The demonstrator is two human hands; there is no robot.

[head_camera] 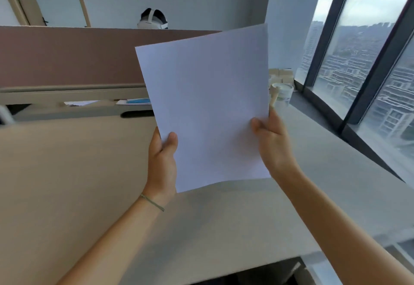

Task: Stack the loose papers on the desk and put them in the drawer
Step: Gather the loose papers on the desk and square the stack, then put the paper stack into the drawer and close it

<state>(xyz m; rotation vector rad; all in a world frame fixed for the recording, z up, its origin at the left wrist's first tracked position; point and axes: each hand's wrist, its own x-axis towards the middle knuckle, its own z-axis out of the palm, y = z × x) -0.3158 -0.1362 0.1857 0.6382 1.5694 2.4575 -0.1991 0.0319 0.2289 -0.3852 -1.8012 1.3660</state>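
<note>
I hold a stack of white papers (206, 105) upright in the air above the beige desk (67, 184). My left hand (162, 163) grips its lower left edge, thumb on the front. My right hand (272, 141) grips the lower right edge, thumb on the front too. The sheets tilt slightly to the left and hide the desk's far middle. No drawer shows in this view.
A brown partition (67, 56) runs along the desk's far side, with another person's head (153, 19) above it. A white jar (281, 94) stands at the far right by the window (358, 72). Papers and a blue item (137, 101) lie beyond the desk.
</note>
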